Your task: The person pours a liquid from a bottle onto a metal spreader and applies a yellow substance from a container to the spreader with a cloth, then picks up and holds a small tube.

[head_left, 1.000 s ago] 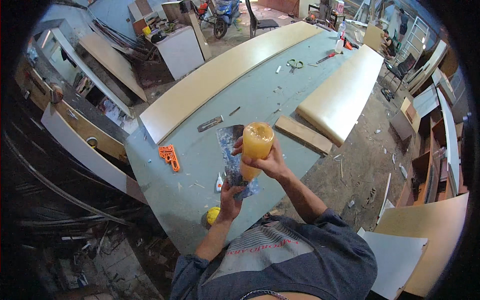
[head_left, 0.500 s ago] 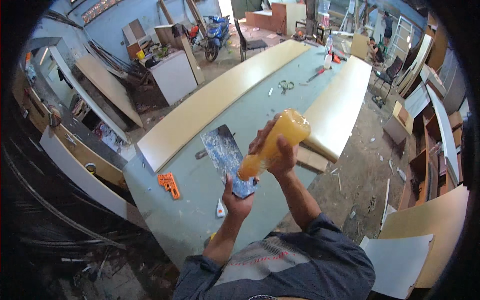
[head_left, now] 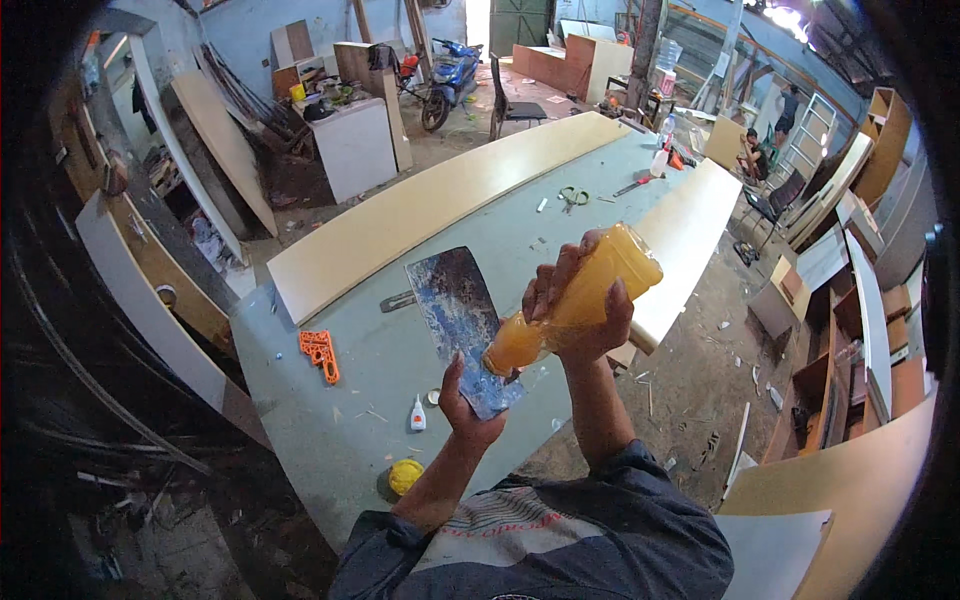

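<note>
A person's 2 bare hands work over a pale green table (head_left: 300,440) in the centre of the frame. At centre left lies an orange pistol-shaped tool (head_left: 320,356). A long cream board (head_left: 420,225) slants from there to the upper centre. Lower, left of centre, are a yellow rounded object (head_left: 406,476) and a small white squeeze bottle (head_left: 417,414). Just right of these, the left hand (head_left: 475,422) is closed on the lower end of a paint-smeared flat sheet (head_left: 455,300), thumb on its upper face. The sheet looks thin, light and fairly stiff; its lower edge seems the sensible hold, clear of the smears. At centre right, the right hand (head_left: 588,335) wraps around a clear plastic bottle (head_left: 595,285) of amber contents, tilted neck-down over the sheet; whether they touch, I cannot tell. The bottle is probably the heavier, soft-walled and perhaps slippery, best held around mid-body without a hard squeeze. Farther right lies a cream panel (head_left: 685,245).
</note>
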The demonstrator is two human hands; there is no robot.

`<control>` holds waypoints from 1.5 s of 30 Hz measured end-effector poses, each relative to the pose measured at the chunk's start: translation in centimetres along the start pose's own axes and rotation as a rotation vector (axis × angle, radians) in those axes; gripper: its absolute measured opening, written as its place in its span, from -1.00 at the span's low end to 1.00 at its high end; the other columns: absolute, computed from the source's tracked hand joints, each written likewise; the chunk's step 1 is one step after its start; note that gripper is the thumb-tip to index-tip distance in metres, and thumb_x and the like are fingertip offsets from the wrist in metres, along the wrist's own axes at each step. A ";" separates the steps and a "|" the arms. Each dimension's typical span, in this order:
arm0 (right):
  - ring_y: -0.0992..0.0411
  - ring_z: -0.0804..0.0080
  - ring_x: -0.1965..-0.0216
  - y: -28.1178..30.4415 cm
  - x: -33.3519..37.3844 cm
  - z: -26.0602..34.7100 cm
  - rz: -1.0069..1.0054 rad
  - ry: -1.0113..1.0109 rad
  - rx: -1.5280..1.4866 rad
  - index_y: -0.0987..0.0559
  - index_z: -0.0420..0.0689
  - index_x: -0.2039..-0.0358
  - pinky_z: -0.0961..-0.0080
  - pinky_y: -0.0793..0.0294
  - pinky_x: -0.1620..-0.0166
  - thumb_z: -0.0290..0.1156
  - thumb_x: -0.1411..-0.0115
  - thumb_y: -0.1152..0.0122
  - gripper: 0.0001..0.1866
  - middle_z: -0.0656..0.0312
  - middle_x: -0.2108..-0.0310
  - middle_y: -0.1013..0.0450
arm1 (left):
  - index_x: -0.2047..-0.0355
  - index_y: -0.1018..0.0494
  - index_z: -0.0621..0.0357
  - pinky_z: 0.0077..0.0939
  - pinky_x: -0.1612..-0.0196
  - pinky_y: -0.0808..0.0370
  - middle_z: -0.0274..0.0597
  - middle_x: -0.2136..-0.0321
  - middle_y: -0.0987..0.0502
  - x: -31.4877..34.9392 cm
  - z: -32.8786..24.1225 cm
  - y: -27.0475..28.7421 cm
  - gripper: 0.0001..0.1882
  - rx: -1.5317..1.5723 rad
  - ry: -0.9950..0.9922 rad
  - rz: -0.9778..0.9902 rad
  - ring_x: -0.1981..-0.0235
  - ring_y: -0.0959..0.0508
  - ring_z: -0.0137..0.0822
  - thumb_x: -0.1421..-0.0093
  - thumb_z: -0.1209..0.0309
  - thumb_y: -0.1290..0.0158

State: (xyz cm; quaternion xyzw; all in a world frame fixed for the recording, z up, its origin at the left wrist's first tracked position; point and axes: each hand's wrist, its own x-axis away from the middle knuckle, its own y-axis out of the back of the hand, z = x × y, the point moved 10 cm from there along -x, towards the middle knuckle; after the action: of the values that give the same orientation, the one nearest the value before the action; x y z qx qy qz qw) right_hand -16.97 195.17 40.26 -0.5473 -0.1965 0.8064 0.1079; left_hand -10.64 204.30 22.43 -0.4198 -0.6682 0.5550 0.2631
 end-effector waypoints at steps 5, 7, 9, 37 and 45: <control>-0.41 0.33 0.60 -0.1 0.7 1.2 -0.092 0.017 -0.017 -0.24 -0.11 0.02 0.35 -0.48 0.52 0.10 -0.26 0.05 -0.46 0.13 0.52 -0.34 | -0.25 -0.16 0.14 0.06 -0.27 -0.21 0.00 -0.17 -0.35 1.1 -1.1 -2.3 -0.35 -0.190 -0.135 -0.066 -0.24 -0.30 -0.04 -0.31 -0.02 0.10; -0.41 0.33 0.60 -0.2 0.9 1.4 -0.113 0.031 -0.056 -0.25 -0.11 0.03 0.36 -0.47 0.53 0.11 -0.26 0.05 -0.45 0.14 0.51 -0.34 | -0.32 -0.05 0.16 -0.12 -0.24 -0.29 0.08 -0.22 -0.29 1.4 -1.3 -3.1 -0.33 -0.130 -0.149 -0.011 -0.16 -0.38 -0.10 -0.35 0.05 0.12; -0.41 0.34 0.60 -0.1 1.0 2.0 -0.136 0.046 -0.079 -0.25 -0.12 0.03 0.36 -0.47 0.53 0.13 -0.26 0.05 -0.44 0.14 0.51 -0.34 | -0.35 0.01 0.17 -0.19 -0.22 -0.33 0.10 -0.26 -0.24 1.7 -1.3 -4.3 -0.32 -0.112 -0.178 0.033 -0.11 -0.42 -0.14 -0.37 0.07 0.15; -0.49 0.23 0.34 1.2 3.1 -2.2 -0.159 -0.189 0.193 -0.22 -0.13 -0.04 0.25 -0.57 0.25 0.00 -0.02 -0.37 -0.26 0.08 0.32 -0.39 | -0.31 -0.10 0.10 -0.13 -0.34 -0.14 -0.08 -0.22 -0.29 0.3 -1.6 -4.1 -0.30 -0.102 -0.210 -0.058 -0.27 -0.28 -0.13 -0.35 -0.12 0.25; -0.53 0.23 0.28 1.4 4.9 -4.4 -0.519 -0.323 0.168 -0.32 -0.19 0.01 0.23 -0.60 0.16 -0.10 -0.06 -0.37 -0.37 0.06 0.28 -0.45 | -0.31 -0.10 0.13 -0.14 -0.34 -0.13 -0.10 -0.25 -0.26 -0.1 -3.1 -2.1 -0.32 -0.285 -0.364 -0.090 -0.29 -0.26 -0.15 -0.36 -0.07 0.24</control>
State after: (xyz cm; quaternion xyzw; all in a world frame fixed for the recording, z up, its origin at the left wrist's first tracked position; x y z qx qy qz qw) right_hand -14.68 196.65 34.10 -0.3330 -0.2768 0.8417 0.3224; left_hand -8.63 205.78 25.26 -0.3152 -0.7943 0.5094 0.1009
